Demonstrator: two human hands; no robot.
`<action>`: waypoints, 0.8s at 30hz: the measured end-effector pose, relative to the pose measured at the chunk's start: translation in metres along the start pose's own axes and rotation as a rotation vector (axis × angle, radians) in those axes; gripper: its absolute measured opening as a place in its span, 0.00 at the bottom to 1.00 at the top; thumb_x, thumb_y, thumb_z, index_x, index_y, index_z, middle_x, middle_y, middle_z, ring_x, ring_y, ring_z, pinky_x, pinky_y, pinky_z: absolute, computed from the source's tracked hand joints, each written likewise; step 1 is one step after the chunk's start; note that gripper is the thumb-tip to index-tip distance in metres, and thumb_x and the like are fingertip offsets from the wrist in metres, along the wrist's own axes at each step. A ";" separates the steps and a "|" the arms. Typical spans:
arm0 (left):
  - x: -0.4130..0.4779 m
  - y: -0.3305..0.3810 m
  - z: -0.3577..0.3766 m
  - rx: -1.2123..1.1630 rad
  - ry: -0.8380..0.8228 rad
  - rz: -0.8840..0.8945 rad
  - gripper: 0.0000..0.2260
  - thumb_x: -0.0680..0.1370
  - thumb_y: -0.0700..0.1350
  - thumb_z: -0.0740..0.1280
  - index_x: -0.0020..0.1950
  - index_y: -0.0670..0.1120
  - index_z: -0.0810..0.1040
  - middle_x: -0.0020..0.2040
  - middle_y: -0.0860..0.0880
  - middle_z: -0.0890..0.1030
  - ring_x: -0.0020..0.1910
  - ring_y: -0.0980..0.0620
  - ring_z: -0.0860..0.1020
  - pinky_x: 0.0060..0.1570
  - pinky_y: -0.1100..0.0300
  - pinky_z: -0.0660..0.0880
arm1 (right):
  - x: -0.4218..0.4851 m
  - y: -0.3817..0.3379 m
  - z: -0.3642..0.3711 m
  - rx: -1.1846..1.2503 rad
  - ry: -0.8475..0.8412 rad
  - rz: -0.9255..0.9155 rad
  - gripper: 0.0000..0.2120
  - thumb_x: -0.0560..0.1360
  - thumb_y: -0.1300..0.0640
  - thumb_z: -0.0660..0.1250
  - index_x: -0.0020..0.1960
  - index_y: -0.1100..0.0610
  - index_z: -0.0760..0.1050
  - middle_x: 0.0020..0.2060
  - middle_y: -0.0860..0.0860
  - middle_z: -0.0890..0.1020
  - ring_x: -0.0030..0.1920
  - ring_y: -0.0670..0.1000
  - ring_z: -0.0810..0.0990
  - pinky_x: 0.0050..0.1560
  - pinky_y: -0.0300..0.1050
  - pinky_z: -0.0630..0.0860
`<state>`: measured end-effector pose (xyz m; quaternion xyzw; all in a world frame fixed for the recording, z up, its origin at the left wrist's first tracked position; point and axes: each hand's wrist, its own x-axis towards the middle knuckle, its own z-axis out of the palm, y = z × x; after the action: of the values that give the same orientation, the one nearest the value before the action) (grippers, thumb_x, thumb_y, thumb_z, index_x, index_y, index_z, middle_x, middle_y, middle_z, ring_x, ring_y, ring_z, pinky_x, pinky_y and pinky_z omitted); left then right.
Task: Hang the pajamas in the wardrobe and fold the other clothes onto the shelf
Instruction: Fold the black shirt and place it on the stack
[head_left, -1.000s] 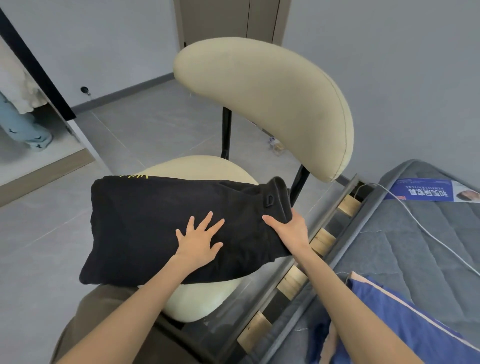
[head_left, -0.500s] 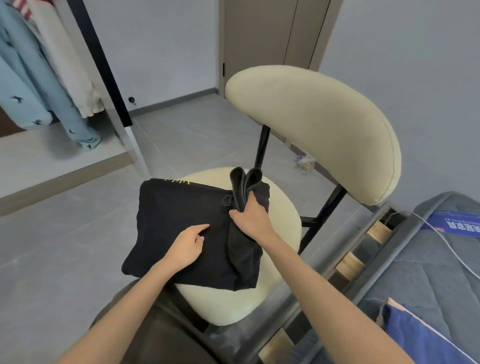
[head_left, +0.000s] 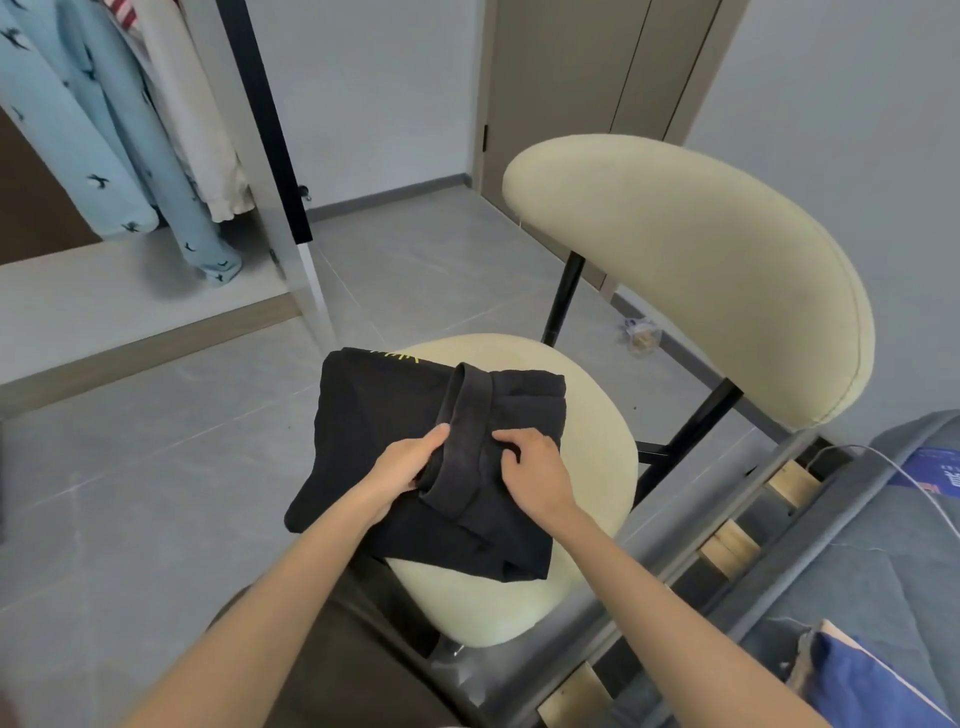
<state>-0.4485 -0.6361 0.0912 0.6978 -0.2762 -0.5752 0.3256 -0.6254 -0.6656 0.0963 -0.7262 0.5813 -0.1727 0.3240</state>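
A black garment (head_left: 363, 415) with small yellow lettering lies folded on the cream seat (head_left: 597, 452) of a chair. A folded band of the fabric runs down its middle. My left hand (head_left: 402, 467) grips that band from its left side, thumb on top. My right hand (head_left: 530, 465) presses on the cloth just right of the band with its fingers curled into the fabric. Light blue patterned pajamas (head_left: 104, 156) hang in the open wardrobe at the upper left, above its pale shelf (head_left: 104, 301).
The chair's cream backrest (head_left: 701, 270) rises behind the seat. A grey bed (head_left: 857, 571) with a blue cloth (head_left: 862, 680) and a white cable (head_left: 904, 473) lies to the right. A white and black wardrobe post (head_left: 280, 171) stands left of the chair. Grey tiled floor spreads to the left.
My right hand has folded the garment's right part over to the left and laid it down. My left hand went from lying flat to gripping the folded band. The view tilted up.
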 end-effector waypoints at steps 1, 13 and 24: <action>0.002 0.001 0.006 0.061 0.014 0.010 0.25 0.73 0.63 0.66 0.62 0.47 0.73 0.63 0.48 0.76 0.52 0.54 0.76 0.43 0.62 0.71 | -0.005 0.006 0.000 -0.047 -0.026 -0.024 0.17 0.80 0.60 0.57 0.67 0.54 0.73 0.67 0.50 0.73 0.67 0.51 0.68 0.67 0.42 0.65; 0.010 -0.024 0.017 0.232 0.197 0.139 0.20 0.79 0.52 0.64 0.65 0.42 0.68 0.60 0.46 0.74 0.53 0.51 0.73 0.49 0.57 0.71 | -0.035 0.043 0.017 -0.260 -0.190 -0.117 0.21 0.83 0.50 0.50 0.75 0.45 0.58 0.78 0.47 0.49 0.78 0.51 0.43 0.76 0.50 0.46; 0.011 -0.034 0.000 0.160 0.154 0.151 0.18 0.80 0.50 0.62 0.66 0.44 0.66 0.54 0.53 0.74 0.50 0.56 0.72 0.47 0.63 0.70 | -0.016 0.043 0.025 0.305 0.144 0.380 0.26 0.78 0.46 0.64 0.71 0.57 0.64 0.65 0.54 0.71 0.66 0.57 0.68 0.68 0.50 0.64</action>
<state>-0.4463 -0.6232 0.0582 0.7409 -0.3472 -0.4700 0.3312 -0.6452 -0.6481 0.0512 -0.5325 0.6961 -0.2456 0.4143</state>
